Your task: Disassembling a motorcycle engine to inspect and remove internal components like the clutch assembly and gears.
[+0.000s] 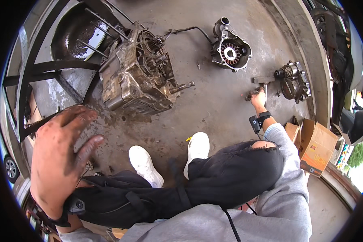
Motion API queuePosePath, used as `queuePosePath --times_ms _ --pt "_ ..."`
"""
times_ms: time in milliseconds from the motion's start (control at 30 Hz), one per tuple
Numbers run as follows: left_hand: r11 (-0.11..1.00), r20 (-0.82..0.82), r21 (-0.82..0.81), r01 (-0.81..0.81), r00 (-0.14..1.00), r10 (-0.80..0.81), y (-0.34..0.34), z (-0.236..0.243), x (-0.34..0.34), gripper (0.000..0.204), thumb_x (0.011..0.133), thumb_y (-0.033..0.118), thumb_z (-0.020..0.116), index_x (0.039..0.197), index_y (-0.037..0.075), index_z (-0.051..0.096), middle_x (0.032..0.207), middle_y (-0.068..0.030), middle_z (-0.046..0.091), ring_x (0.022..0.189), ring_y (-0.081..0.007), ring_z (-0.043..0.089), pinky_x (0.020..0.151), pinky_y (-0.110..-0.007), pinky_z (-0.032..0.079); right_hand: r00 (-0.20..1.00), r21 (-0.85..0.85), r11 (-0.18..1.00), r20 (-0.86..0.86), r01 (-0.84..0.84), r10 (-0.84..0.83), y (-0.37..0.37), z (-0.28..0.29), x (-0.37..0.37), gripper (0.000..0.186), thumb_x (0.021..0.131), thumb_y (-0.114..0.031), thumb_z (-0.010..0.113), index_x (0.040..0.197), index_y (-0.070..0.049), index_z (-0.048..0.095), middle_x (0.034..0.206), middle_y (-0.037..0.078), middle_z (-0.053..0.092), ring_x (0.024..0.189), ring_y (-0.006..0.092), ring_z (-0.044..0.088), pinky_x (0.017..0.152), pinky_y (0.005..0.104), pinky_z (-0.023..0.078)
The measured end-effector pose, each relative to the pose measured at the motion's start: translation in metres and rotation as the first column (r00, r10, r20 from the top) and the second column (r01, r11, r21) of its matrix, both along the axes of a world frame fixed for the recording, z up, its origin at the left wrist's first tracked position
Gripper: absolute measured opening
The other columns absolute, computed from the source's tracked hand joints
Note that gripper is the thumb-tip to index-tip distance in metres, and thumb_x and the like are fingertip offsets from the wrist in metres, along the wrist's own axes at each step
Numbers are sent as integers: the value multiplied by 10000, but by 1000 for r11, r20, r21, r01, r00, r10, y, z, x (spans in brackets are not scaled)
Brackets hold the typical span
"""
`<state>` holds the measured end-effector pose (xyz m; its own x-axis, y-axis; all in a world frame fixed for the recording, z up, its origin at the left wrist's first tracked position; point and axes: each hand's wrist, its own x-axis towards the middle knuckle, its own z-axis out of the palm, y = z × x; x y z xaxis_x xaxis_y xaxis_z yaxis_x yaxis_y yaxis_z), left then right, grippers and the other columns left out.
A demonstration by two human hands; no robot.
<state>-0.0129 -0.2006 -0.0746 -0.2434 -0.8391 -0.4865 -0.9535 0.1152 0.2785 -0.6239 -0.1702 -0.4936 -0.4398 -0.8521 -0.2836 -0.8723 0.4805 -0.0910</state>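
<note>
My left hand [60, 149] is raised at the left, near the camera, fingers spread and dirty, with nothing in it. Past it on the floor sits a greasy engine block [129, 86], its inner gears and a protruding shaft exposed. My right hand [259, 99] reaches down at the right, its fingers closed around the handle of a hammer [263, 80]. Dark, grimy shapes at its fingers are hard to make out. Just right of the hammer head lies a metal engine cover [294, 82]. Farther back is a round housing [231, 52] with a ring of copper coils.
An oily basin [78, 34] stands at the back left by a black metal frame [48, 66]. Opened cardboard boxes [316, 147] lie at the right, beside a concrete ledge [312, 52]. A cable [193, 29] joins the coil housing. My white shoes [145, 165] stand before the engine block.
</note>
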Motion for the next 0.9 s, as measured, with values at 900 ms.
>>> queuePosePath --times_ms 900 --pt "996 -41 22 86 996 -85 -6 -26 13 453 850 188 747 1243 -11 641 1261 -215 632 1160 -429 596 998 -456 467 966 -63 998 259 -3 19 30 25 74 354 729 -135 803 1006 17 644 866 184 679 892 324 670 801 421 548"
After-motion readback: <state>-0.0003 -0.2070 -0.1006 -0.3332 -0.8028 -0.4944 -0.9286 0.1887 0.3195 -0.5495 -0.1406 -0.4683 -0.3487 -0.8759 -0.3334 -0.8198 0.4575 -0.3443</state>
